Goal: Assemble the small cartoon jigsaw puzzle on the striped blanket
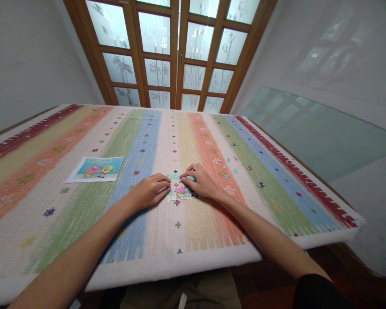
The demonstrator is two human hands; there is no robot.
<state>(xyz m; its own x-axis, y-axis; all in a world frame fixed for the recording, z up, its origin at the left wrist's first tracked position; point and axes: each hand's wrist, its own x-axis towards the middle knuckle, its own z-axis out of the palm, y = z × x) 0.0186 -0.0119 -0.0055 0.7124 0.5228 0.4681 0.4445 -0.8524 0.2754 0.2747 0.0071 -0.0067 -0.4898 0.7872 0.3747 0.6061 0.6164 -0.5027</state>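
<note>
- One printed picture (96, 168) lies left of centre, well apart from the hands.
- Left hand (148, 192): fingers narrow, resting on the left edge of the one small puzzle (181, 192) at mid-frame, gripping nothing.
- Right hand (202, 181): fingers close together on the puzzle's top edge; pinching a piece or not, can't tell.
- Risk, I'd say: a shove buckles the joined pieces.
- Loose pieces (225, 165), right of centre: several, too small to count.
</note>
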